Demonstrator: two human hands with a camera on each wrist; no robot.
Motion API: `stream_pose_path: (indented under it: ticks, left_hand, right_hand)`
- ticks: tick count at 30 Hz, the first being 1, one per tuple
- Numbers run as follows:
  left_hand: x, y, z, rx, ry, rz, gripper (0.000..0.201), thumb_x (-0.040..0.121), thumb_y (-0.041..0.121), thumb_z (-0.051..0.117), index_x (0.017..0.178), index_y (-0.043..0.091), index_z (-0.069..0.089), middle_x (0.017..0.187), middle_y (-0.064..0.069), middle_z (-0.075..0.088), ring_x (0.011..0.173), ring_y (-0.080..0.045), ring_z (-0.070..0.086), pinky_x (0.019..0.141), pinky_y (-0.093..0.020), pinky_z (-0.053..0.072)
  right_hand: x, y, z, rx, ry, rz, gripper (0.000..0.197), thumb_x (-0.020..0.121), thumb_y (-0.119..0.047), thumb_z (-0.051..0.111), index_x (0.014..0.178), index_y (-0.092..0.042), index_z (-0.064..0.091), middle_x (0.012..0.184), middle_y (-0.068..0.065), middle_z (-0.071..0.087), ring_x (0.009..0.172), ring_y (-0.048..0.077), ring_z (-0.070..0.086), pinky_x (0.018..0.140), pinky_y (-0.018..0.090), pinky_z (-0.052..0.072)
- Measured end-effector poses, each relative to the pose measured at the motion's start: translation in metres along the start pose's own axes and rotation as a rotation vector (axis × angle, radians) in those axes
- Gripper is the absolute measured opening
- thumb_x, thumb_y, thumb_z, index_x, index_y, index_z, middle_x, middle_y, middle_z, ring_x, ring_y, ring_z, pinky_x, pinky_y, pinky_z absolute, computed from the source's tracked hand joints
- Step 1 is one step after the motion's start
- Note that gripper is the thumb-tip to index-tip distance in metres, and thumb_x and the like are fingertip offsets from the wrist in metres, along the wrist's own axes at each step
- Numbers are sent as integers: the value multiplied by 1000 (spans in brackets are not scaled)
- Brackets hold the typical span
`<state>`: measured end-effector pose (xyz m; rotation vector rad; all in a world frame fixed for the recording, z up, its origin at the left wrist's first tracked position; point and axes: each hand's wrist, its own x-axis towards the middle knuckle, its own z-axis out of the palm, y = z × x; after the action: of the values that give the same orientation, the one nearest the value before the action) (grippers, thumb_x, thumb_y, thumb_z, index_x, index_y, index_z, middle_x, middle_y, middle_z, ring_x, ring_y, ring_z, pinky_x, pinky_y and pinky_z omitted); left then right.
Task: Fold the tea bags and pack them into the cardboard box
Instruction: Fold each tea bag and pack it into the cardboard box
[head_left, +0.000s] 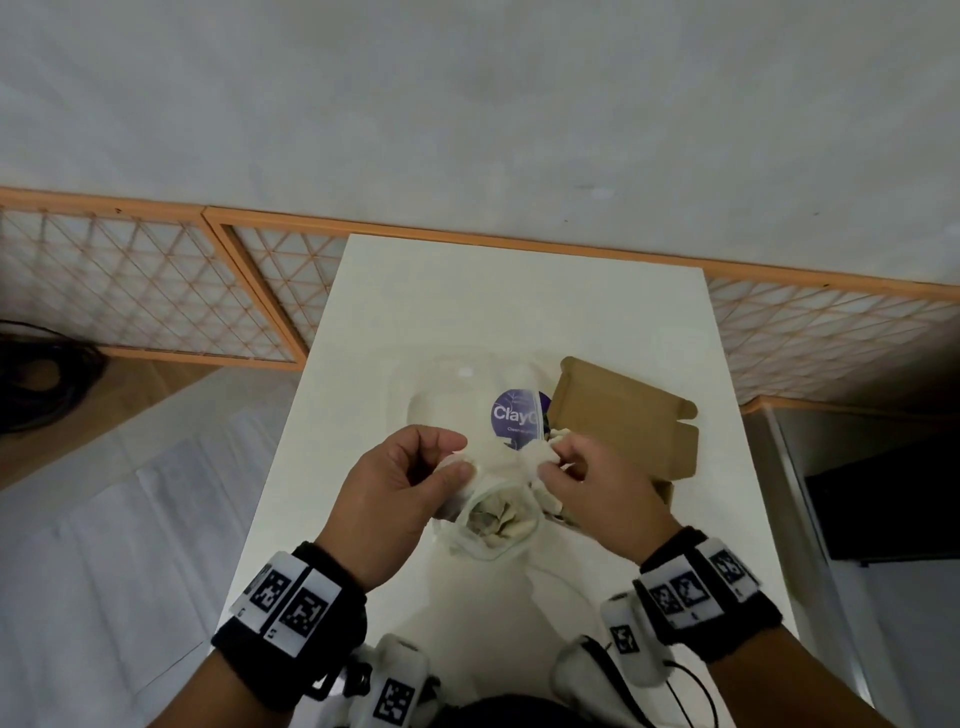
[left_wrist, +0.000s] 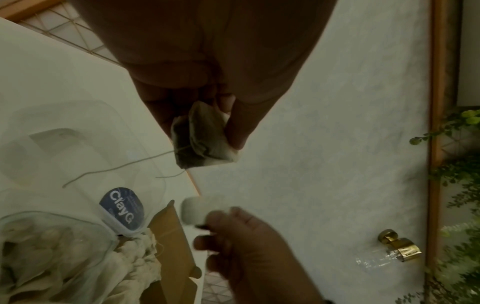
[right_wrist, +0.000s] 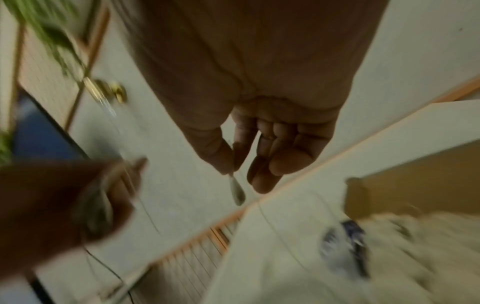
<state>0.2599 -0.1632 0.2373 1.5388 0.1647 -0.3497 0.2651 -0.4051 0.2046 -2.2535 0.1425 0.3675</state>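
Both hands are up over the table (head_left: 519, 312), close together, and much is hard to read here. The right-wrist view is smeared with blur: the box (right_wrist: 415, 185) and the plastic bag (right_wrist: 345, 246) are only brown and blue-white streaks there. In the head view the fingers cover most of what they hold. The left hand (head_left: 395, 488) has thumb and fingers curled round a tea bag (left_wrist: 200, 139), which the left-wrist view shows best, a crumpled greyish sachet with its string (left_wrist: 116, 166) trailing loose toward the table. The right hand (head_left: 597, 488) pinches the small white tag (left_wrist: 192, 211) between thumb and forefinger, other fingers curled; from its own wrist the tag (right_wrist: 237, 193) shows only edge-on. Just under the hands a clear plastic bag (head_left: 498, 525) full of pale tea bags lies open-mouthed on the table, its purple round label (head_left: 514, 415) partly cut off by a fold. The cardboard box (head_left: 623, 421) sits just right of the bag, lid flap up; its inside is mostly hidden behind the right hand, though some pale bags (left_wrist: 137, 257) lie at its edge. The table is plain white, against a pale wall with an orange-framed lattice screen (head_left: 156, 291) along its base. Black wristbands (head_left: 291, 618) carry printed markers. A gold-capped clear bottle (left_wrist: 389, 253) and green foliage (left_wrist: 457, 185) appear at the edge of the left-wrist view.
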Motion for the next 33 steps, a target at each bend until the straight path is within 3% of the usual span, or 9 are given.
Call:
stream_pose_path:
  ticks: [3, 7, 13, 16, 19, 22, 27, 29, 33]
  left_hand:
    - [-2, 12, 7, 24, -42, 58, 5, 93, 3, 72, 95, 7, 75, 76, -8, 71, 65, -20, 64, 62, -27, 55]
    - [-10, 38, 20, 21, -121, 148, 7, 92, 6, 76, 90, 13, 77, 74, -16, 71, 63, -22, 61, 64, -29, 53]
    - [-14, 73, 36, 72, -211, 301, 8, 86, 22, 76, 92, 18, 78, 131, 11, 70, 73, -30, 64, 74, -25, 53]
    - [-15, 83, 41, 59, -304, 299, 6, 87, 20, 76, 92, 19, 78, 126, 0, 74, 109, -17, 72, 90, -43, 57]
    - [-18, 85, 45, 57, -415, 289, 7, 92, 21, 77, 98, 16, 77, 108, -19, 75, 95, -39, 70, 85, -55, 57]
    - [-20, 81, 46, 104, -401, 285, 11, 91, 25, 74, 99, 17, 77, 92, -28, 69, 75, -32, 60, 73, -46, 52]
    - [-30, 79, 50, 19, -469, 237, 4, 92, 14, 73, 94, 13, 76, 82, -4, 72, 74, -13, 65, 70, -25, 54]
    - [-32, 78, 50, 11, -468, 244, 5, 93, 13, 72, 94, 15, 77, 81, -4, 72, 74, -12, 65, 71, -23, 53]
    - [-38, 80, 51, 13, -423, 253, 5, 90, 16, 73, 93, 15, 78, 81, -13, 67, 74, -15, 63, 72, -28, 54]
  right_hand:
    - [-13, -27, -30, 219, -15, -47, 10, 97, -28, 68, 90, -22, 64, 80, 7, 72, 68, 11, 59, 66, 43, 53]
    - [-35, -59, -65, 359, -7, -137, 4, 99, -11, 68, 97, -10, 71, 83, 0, 79, 65, 6, 62, 68, 22, 54]
    - [-55, -75, -89, 386, -16, -244, 15, 102, -10, 64, 89, -12, 71, 77, -1, 74, 69, 9, 62, 71, 23, 53]
    - [-60, -76, -95, 410, -47, -304, 17, 104, -7, 60, 88, -8, 66, 71, 2, 65, 70, 12, 58, 68, 22, 49]
    - [-63, -77, -97, 473, -66, -356, 20, 106, -5, 54, 90, -1, 64, 74, 2, 63, 69, 7, 56, 69, 17, 47]
    - [-64, -77, -99, 546, -67, -385, 21, 102, -15, 53, 93, 1, 63, 76, 0, 62, 70, 7, 56, 72, 18, 47]
    - [-68, -82, -101, 562, 20, -397, 22, 101, -18, 53, 92, -3, 65, 75, 10, 60, 67, 21, 50, 68, 29, 45]
    - [-68, -83, -102, 550, 61, -378, 22, 100, -21, 53, 92, -6, 67, 79, 20, 62, 70, 34, 47, 67, 40, 42]
    - [-69, -82, -102, 562, 89, -354, 21, 103, -21, 53, 95, -9, 69, 83, 23, 68, 74, 27, 54, 65, 36, 44]
